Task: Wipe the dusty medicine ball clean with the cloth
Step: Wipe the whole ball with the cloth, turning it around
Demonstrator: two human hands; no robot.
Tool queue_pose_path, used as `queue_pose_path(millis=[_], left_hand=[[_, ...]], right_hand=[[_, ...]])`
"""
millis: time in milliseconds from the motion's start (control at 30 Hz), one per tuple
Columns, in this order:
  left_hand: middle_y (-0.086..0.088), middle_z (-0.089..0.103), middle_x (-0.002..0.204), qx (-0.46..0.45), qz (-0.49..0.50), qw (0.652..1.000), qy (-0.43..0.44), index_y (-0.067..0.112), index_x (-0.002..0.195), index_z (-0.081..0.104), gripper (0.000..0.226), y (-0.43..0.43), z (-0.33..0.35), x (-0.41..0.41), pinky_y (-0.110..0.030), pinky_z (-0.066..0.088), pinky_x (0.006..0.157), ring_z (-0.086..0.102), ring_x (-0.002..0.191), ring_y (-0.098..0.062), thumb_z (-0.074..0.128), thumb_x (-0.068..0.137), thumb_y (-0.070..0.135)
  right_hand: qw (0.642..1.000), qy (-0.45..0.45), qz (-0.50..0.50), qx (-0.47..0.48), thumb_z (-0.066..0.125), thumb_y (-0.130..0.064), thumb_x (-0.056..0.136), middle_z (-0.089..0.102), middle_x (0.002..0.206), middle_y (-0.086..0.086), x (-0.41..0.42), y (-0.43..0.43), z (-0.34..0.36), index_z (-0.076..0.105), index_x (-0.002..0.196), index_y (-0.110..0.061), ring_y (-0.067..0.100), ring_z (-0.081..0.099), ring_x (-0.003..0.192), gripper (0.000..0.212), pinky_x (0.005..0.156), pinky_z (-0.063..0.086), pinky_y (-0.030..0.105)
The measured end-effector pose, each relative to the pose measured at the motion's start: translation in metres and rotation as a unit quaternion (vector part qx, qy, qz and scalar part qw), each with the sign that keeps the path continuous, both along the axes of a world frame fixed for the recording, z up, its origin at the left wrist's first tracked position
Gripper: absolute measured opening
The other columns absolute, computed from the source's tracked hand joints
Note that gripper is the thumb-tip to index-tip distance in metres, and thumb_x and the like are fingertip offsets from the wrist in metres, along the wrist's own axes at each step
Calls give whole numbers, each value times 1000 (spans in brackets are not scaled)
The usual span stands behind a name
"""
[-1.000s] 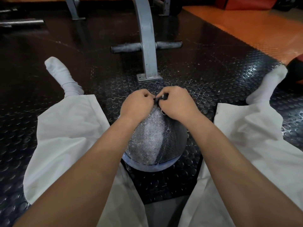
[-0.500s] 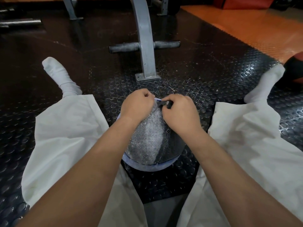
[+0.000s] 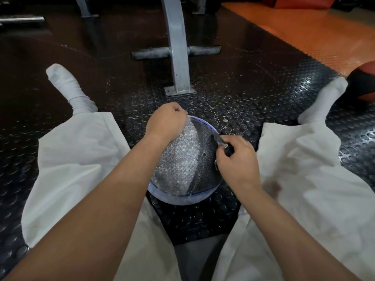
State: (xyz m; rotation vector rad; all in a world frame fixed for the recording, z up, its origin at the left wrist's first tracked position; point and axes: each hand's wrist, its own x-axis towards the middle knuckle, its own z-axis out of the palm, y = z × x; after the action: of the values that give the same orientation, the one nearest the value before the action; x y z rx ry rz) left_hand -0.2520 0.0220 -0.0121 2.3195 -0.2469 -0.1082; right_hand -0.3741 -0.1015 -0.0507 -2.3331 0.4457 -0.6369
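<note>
The medicine ball (image 3: 182, 169) sits on the floor between my spread legs. It is dark and textured with a blue band, greyed with dust, and a darker strip runs down its right side. My left hand (image 3: 166, 122) rests on the ball's top left, fingers curled over its far rim. On the ball's upper right, my right hand (image 3: 237, 161) pinches a small dark cloth (image 3: 227, 150) against the surface.
A grey metal bench post (image 3: 176, 57) with a crossbar stands bolted just beyond the ball. A red and black ball (image 3: 363, 84) lies by my right foot. Black studded matting (image 3: 233, 88) meets an orange floor (image 3: 314, 33) at the far right. A bar (image 3: 20, 19) lies far left.
My right hand has moved from the ball's top, beside the left hand, down and right across the surface with the cloth. The left hand has stayed in place.
</note>
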Motion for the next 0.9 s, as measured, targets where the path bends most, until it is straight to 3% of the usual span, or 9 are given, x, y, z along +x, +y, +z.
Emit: queue_pose_path(millis=[133, 200, 367, 433, 567, 633, 800, 900], left_hand=[[-1, 72, 98, 4, 0, 1000, -10, 17, 80, 61, 24, 3, -3, -1, -29, 30, 51, 43, 51, -18, 44, 95, 27], [2, 72, 101, 0, 7, 1000, -12, 20, 73, 57, 24, 4, -3, -1, -29, 31, 51, 44, 52, -18, 44, 92, 25], [3, 60, 68, -6, 26, 1000, -7, 21, 64, 51, 26, 2, 2, 5, -30, 31, 53, 46, 58, -18, 49, 89, 24], [4, 56, 65, -3, 23, 1000, 1, 20, 68, 55, 24, 0, 3, 9, -29, 33, 55, 48, 61, -16, 50, 91, 24], [3, 61, 85, 24, 6, 1000, 8, 15, 89, 65, 21, -5, 3, 16, -29, 37, 70, 55, 81, -19, 50, 93, 28], [1, 62, 89, 30, 4, 999, 13, 15, 90, 65, 20, -6, 4, 18, -29, 37, 73, 56, 85, -21, 49, 94, 28], [-2, 66, 84, 24, -7, 1000, -15, 14, 87, 62, 20, 2, 7, 11, -29, 37, 57, 54, 69, -18, 47, 95, 26], [6, 66, 84, 21, -30, 999, -17, 25, 109, 61, 21, 13, 2, -5, -28, 39, 60, 58, 70, -19, 42, 100, 31]], right_hand=[[999, -22, 25, -36, 54, -7, 87, 68, 104, 7, 19, 9, 20, 70, 104, -5, 20, 53, 95, 23, 87, 32, 24], [996, -10, 57, -65, 52, -9, 89, 67, 104, 8, 36, 14, 32, 70, 102, -5, 21, 51, 92, 23, 88, 33, 28], [990, 29, 83, -114, 49, -15, 89, 65, 106, 7, 58, 18, 36, 69, 103, -8, 27, 50, 96, 25, 89, 32, 30], [993, 3, 70, -94, 50, -15, 90, 64, 106, 6, 49, 14, 27, 67, 104, -8, 23, 49, 94, 24, 88, 33, 29], [992, -74, 45, -89, 44, -18, 86, 63, 103, 8, 10, 14, -5, 64, 101, -5, 25, 56, 92, 29, 83, 26, 20], [990, -87, 59, -96, 43, -20, 84, 62, 105, 9, -3, 13, -18, 64, 101, -4, 25, 56, 95, 31, 85, 27, 19], [992, -76, 72, -75, 49, -15, 82, 62, 105, 8, 7, 9, -11, 66, 100, -5, 29, 58, 93, 26, 84, 26, 16], [994, -53, 82, -46, 54, -17, 86, 61, 106, 2, 19, 6, -3, 67, 101, -9, 27, 55, 98, 21, 82, 24, 15]])
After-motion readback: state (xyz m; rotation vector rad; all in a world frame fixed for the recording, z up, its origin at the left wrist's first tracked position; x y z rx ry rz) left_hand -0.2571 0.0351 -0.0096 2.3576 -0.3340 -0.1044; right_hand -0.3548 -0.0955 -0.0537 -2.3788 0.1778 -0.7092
